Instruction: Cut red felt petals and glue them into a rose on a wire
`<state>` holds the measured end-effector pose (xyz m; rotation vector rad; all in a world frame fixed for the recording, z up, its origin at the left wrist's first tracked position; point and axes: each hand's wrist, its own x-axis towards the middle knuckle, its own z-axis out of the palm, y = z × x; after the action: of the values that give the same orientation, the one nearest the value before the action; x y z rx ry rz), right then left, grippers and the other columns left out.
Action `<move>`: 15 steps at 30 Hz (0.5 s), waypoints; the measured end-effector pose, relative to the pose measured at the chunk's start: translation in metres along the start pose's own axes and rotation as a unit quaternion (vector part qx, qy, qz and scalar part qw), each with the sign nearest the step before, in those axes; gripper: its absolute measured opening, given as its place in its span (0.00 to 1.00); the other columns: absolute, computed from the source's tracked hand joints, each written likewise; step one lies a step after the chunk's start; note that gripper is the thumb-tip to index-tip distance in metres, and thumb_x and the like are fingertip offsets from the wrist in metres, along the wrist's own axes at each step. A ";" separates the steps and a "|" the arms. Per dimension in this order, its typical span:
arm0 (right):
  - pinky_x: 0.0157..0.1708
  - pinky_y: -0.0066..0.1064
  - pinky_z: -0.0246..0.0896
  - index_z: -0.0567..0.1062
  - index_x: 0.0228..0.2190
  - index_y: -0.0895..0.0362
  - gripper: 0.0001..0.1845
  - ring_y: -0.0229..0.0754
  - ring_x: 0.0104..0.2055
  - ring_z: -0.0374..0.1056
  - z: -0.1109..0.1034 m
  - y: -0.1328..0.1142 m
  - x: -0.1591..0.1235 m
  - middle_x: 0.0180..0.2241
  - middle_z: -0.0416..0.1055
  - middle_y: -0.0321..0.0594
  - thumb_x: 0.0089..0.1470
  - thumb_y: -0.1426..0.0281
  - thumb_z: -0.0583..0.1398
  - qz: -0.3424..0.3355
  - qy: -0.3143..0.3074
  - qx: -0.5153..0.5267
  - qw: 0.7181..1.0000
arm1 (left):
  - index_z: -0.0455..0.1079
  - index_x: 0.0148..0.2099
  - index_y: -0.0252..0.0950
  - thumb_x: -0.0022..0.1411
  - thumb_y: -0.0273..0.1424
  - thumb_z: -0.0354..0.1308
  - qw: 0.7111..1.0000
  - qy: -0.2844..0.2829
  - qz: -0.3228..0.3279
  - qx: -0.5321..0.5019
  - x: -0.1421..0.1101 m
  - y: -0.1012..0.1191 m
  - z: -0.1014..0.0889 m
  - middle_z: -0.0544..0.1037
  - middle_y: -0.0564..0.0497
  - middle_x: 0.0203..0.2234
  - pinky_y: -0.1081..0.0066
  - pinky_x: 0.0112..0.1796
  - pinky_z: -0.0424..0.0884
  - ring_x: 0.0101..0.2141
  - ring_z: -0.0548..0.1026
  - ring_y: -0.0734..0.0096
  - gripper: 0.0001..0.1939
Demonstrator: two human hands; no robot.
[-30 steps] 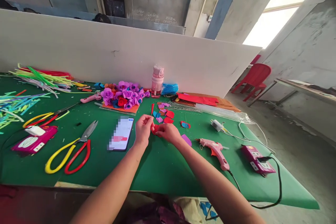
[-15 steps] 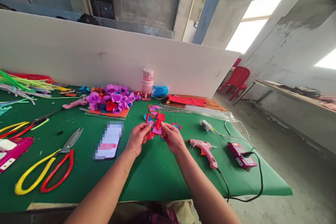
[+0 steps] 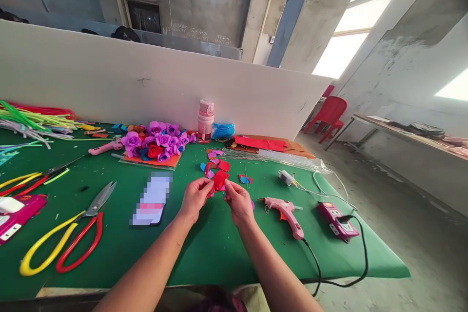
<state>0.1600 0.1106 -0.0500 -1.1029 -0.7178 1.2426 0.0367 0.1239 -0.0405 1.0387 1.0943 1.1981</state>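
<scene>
Above the middle of the table, my left hand [image 3: 196, 197] and my right hand [image 3: 238, 199] face each other, both closed in a pinch. Between their fingertips is a red petal-shaped piece [image 3: 220, 180], which looks like foam or paper. A narrow red strip [image 3: 208, 169] stands up just beyond my left fingers; whether that hand also grips it I cannot tell. Behind the hands lie loose cut petals [image 3: 224, 166] in red, purple and blue, partly hidden. A red and blue piece [image 3: 245, 179] with a thin wire lies to the right of them.
A pink glue gun [image 3: 285, 209] lies right, beside a magenta power strip [image 3: 337, 220]. To the left are a phone [image 3: 151, 200] and large scissors [image 3: 98, 200]. Purple foam roses [image 3: 161, 139], a pink bottle [image 3: 205, 122] and thin wires [image 3: 244, 155] line the back.
My hands were together low down, then apart with a curled red piece in the right fingers. Now they have come closer, and both pinch the red piece, spread flatter. The view has swung right.
</scene>
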 end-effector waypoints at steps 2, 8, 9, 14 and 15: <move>0.20 0.26 0.47 0.76 0.23 0.57 0.17 0.31 0.18 0.47 -0.004 0.000 0.000 0.14 0.55 0.28 0.36 0.56 0.66 0.007 0.008 0.020 1.000 | 0.71 0.29 0.33 0.46 0.40 0.63 1.000 0.024 0.009 0.010 0.003 -0.001 -0.004 0.67 0.57 0.14 0.78 0.15 0.50 0.14 0.60 0.80 0.15; 0.19 0.25 0.48 0.73 0.22 0.57 0.17 0.29 0.17 0.47 -0.007 -0.003 -0.005 0.15 0.54 0.26 0.35 0.57 0.68 0.040 -0.013 0.094 0.995 | 0.72 0.34 0.35 0.47 0.41 0.63 0.995 0.045 0.058 0.070 0.003 0.003 -0.008 0.68 0.58 0.16 0.79 0.18 0.54 0.17 0.62 0.79 0.16; 0.19 0.24 0.48 0.73 0.22 0.57 0.17 0.30 0.17 0.47 -0.006 -0.003 -0.006 0.14 0.53 0.26 0.35 0.57 0.68 0.043 -0.017 0.096 0.994 | 0.72 0.31 0.34 0.48 0.43 0.62 0.997 0.014 0.043 0.067 0.001 0.005 -0.006 0.67 0.57 0.16 0.79 0.17 0.52 0.16 0.60 0.81 0.16; 0.20 0.24 0.51 0.75 0.22 0.58 0.17 0.29 0.17 0.48 -0.002 0.000 -0.011 0.13 0.53 0.26 0.36 0.57 0.68 0.041 -0.044 0.090 0.994 | 0.72 0.30 0.33 0.48 0.40 0.62 0.994 -0.100 -0.023 0.027 -0.009 0.011 0.002 0.65 0.58 0.16 0.77 0.14 0.42 0.13 0.49 0.85 0.14; 0.20 0.24 0.51 0.75 0.22 0.58 0.17 0.29 0.17 0.48 -0.003 0.000 -0.011 0.13 0.54 0.26 0.37 0.57 0.68 0.044 -0.046 0.090 0.994 | 0.72 0.29 0.33 0.48 0.38 0.62 0.994 -0.099 -0.014 0.033 -0.009 0.011 0.002 0.66 0.57 0.17 0.77 0.15 0.43 0.13 0.50 0.84 0.12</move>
<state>0.1603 0.0988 -0.0491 -0.9413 -0.6179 1.4124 0.0361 0.1160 -0.0282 1.1634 0.9940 1.0196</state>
